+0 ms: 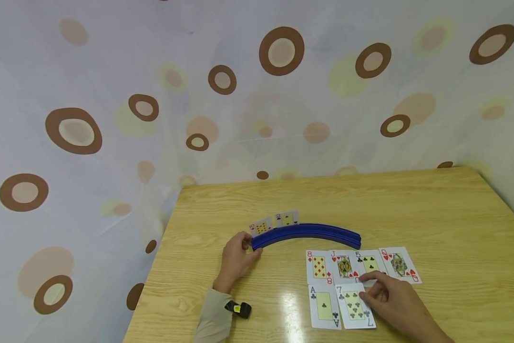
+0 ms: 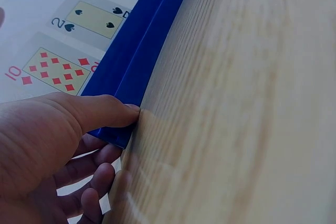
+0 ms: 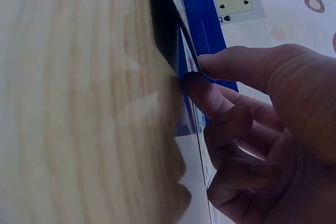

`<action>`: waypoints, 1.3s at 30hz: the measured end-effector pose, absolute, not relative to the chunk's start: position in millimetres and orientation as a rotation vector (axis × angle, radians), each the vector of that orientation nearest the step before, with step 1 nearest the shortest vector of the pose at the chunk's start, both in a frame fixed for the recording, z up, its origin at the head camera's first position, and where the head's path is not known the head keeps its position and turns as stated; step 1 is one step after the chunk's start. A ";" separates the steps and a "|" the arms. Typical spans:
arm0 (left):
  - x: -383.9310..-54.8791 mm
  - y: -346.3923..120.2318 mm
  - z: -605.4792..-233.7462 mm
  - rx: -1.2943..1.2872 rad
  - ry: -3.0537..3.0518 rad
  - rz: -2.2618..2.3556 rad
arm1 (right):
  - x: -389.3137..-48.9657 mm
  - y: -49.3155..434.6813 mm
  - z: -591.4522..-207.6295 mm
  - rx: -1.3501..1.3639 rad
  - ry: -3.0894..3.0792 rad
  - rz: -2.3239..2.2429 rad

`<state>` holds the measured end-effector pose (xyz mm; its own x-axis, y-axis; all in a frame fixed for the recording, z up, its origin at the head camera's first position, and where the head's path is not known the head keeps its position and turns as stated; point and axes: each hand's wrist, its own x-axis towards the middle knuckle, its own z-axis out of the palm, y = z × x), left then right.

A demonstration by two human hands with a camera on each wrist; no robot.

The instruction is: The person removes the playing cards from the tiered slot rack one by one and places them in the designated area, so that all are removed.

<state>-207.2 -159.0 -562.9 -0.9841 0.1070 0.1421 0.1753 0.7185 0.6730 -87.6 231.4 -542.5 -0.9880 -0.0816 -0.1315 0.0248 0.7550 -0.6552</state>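
Two grips — left hand (image 1: pixel 233 261) holds the blue rack (image 1: pixel 306 231), right hand (image 1: pixel 395 299) pinches the seven of clubs (image 1: pixel 354 308).

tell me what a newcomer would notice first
Likely the brown-ringed wall covering filling the upper head view. Then the curved blue holder on the table, with the ten of diamonds and two of spades standing in it. Last, the right hand pinching the seven of clubs beside the ace of clubs.

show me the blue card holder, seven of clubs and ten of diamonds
Blue card holder (image 1: pixel 306 231), head view: middle of its curve
Seven of clubs (image 1: pixel 354 306), head view: middle of its face
Ten of diamonds (image 2: pixel 58 70), left wrist view: its yellow panel
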 end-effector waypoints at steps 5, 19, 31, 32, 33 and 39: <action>-207.8 -158.4 -563.0 -0.241 -2.820 -1.134 | -84.9 234.6 -540.0 -0.075 2.848 -0.997; -206.2 -159.4 -562.5 -0.225 -2.831 -1.116 | -94.5 225.9 -533.2 -0.168 2.997 -1.076; -207.4 -159.8 -558.7 -0.220 -2.833 -1.103 | -132.1 196.9 -514.2 -0.487 3.160 -1.220; -207.8 -159.7 -558.3 -0.220 -2.829 -1.106 | -137.2 195.0 -514.7 -0.522 3.152 -1.249; -208.3 -159.6 -558.2 -0.221 -2.828 -1.106 | -142.1 193.3 -515.3 -0.552 3.147 -1.275; -207.7 -160.2 -560.2 -0.201 -2.854 -1.123 | -161.7 181.7 -518.8 -0.634 3.139 -1.392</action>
